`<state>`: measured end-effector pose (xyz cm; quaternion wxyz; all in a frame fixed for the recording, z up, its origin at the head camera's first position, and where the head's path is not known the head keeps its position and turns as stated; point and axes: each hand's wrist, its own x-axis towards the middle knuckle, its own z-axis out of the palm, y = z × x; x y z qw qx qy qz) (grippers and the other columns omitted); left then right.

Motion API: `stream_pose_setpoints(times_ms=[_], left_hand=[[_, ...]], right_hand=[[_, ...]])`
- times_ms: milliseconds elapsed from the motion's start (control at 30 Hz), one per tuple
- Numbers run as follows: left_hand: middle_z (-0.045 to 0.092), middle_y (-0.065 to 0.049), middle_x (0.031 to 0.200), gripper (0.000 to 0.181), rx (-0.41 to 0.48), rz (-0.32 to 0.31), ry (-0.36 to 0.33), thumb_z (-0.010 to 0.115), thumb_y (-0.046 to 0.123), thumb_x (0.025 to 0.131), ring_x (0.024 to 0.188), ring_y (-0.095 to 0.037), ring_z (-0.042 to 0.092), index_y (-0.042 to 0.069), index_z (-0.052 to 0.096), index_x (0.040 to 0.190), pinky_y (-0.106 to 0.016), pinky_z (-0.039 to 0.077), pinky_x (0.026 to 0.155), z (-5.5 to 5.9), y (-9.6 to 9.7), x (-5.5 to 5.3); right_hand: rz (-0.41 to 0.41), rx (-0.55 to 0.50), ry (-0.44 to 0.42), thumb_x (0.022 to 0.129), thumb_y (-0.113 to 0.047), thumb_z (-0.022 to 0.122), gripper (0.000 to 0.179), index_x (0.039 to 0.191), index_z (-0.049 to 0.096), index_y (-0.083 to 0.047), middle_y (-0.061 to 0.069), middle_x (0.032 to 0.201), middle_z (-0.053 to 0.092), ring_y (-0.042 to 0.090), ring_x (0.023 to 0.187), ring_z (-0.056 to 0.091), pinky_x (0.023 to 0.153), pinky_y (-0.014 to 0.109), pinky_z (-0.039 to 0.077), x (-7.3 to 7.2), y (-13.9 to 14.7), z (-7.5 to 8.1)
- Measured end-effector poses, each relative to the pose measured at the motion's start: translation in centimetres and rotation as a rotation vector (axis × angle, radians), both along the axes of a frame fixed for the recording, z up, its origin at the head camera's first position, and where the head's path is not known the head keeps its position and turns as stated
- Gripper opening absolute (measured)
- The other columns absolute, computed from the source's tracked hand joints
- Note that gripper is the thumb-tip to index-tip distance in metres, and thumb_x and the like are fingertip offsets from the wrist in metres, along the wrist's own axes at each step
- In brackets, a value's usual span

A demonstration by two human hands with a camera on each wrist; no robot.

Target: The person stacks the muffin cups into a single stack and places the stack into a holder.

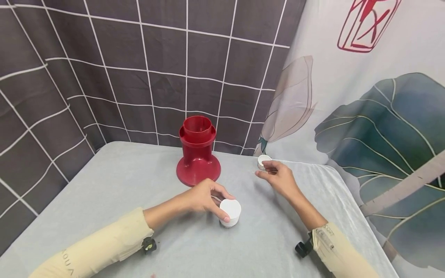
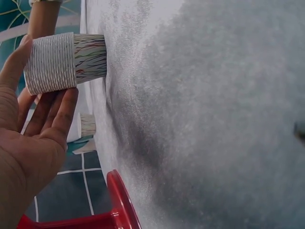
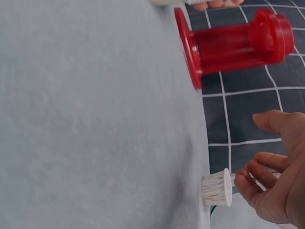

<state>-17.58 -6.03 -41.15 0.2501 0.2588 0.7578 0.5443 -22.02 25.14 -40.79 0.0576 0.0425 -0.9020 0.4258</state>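
Observation:
My left hand (image 1: pixel 205 197) grips a stack of small white paper cups (image 1: pixel 230 210), with thumb and fingers on opposite sides. The stack's rims look ribbed in the left wrist view, and streaky colored lines mark the lowest cup (image 2: pixel 90 57), whose bottom meets the table. Toward the back right, my right hand (image 1: pixel 279 178) hovers beside a single paper cup (image 3: pixel 217 188) that stands upright. Its thumb is spread away from the fingers (image 3: pixel 257 176), which are close to the cup's rim; whether they touch it I cannot tell.
A red plastic tube on a round base (image 1: pixel 198 154) stands at the back middle of the cloth-covered table (image 1: pixel 114 185). Dark grid-patterned fabric (image 1: pixel 167 58) hangs behind and to the left, with a white leaf-printed curtain (image 1: pixel 295 127) to the right.

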Motion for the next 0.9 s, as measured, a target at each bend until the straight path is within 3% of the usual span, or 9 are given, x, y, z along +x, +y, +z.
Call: stream_pose_setpoints(times_ms=[167,567,900], left_hand=[[0.085,-0.004,0.128,0.044,-0.003,0.000,0.020,0.101,0.009,0.083,0.113,-0.020,0.084,0.012,0.087,0.125,-0.036,0.069,0.100,0.1,-0.1,0.1],[0.086,-0.005,0.127,0.044,0.001,-0.005,0.025,0.101,0.008,0.083,0.111,-0.019,0.084,0.011,0.087,0.125,-0.042,0.069,0.102,0.1,-0.1,0.1],[0.086,-0.001,0.127,0.044,-0.027,-0.008,0.031,0.101,0.011,0.083,0.113,-0.017,0.083,0.014,0.088,0.125,-0.032,0.069,0.098,0.3,-0.2,0.1]], right_hand=[[-0.011,0.024,0.035,0.097,-0.025,0.086,0.058,0.146,0.071,0.003,0.030,0.142,0.073,0.048,0.134,0.072,0.121,0.057,0.056,-0.9,0.4,0.1],[-0.096,0.065,0.091,0.096,-0.022,0.087,0.064,0.148,0.065,0.009,0.036,0.144,0.068,0.051,0.136,0.068,0.121,0.059,0.054,-3.2,0.7,-0.7],[-0.122,0.095,0.044,0.093,-0.026,0.089,0.075,0.154,0.061,0.007,0.035,0.154,0.064,0.053,0.142,0.063,0.120,0.063,0.050,-4.6,0.9,-1.7]])
